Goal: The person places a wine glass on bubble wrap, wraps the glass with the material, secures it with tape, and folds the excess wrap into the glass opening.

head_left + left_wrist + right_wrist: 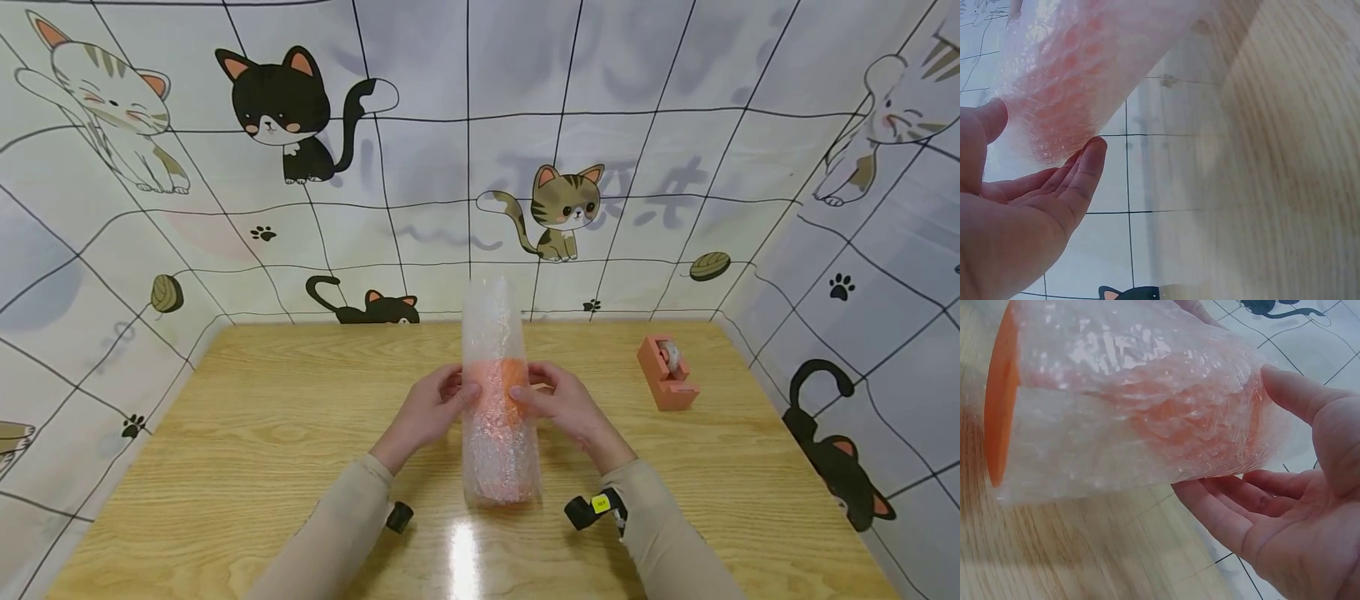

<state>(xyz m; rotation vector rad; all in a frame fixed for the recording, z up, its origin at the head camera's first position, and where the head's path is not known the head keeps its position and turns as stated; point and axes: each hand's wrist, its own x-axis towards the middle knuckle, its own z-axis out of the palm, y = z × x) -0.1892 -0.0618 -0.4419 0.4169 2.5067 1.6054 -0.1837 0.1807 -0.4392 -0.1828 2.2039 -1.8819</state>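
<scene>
An orange object wrapped in a roll of clear bubble wrap (500, 450) stands at the middle of the table, between both hands. Its kind is hidden by the wrap. Whitish and see-through, the upper part of the wrap (492, 321) extends beyond the orange. A flat orange end (1000, 419) shows at the lower opening in the right wrist view. My left hand (431, 407) holds the roll from the left, thumb in front and fingers behind. From the right, my right hand (567, 408) grips it the same way, with the thumb over the orange part.
A pink tape dispenser (666, 379) with a roll of clear tape stands on the wooden table (300, 442), to the right of the hands. Cloth walls (427, 183) printed with cats and grid lines rise behind the table and at both sides.
</scene>
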